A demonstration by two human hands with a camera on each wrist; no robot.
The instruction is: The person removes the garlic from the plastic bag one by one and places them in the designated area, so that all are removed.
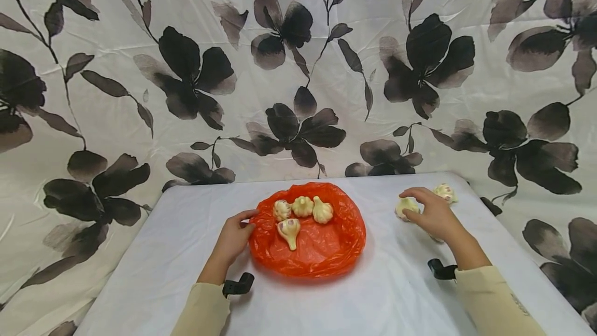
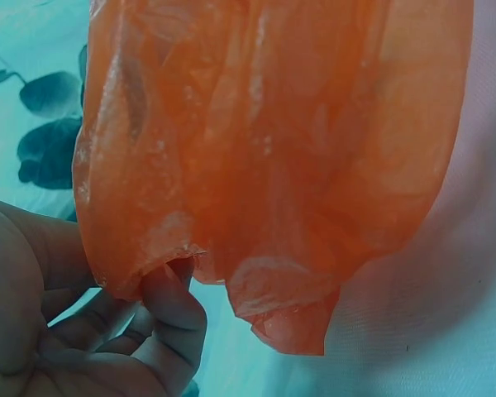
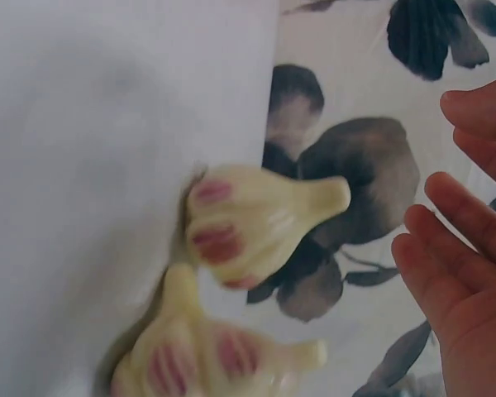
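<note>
An orange-red plastic bag [image 1: 322,261] sits on the table with its mouth spread wide and several garlic bulbs [image 1: 302,206] inside. My left hand [image 1: 235,237] pinches the bag's left rim between thumb and fingers, as the left wrist view shows up close. Over on the right, my right hand [image 1: 436,215] is just above the table, thumb and fingers apart beside a garlic bulb [image 1: 404,206]. In the right wrist view, the fingers [image 3: 467,281] are spread and hold nothing. Purple-streaked garlic bulbs [image 3: 248,223] lie a short way from them there.
Another garlic bulb [image 1: 446,193] lies beyond the right hand, near the table's far right corner. A white cloth covers the table [image 1: 364,305]. Behind it hangs a pale curtain [image 1: 345,82] with dark flowers. A black wrist camera [image 1: 239,284] sits on each wrist.
</note>
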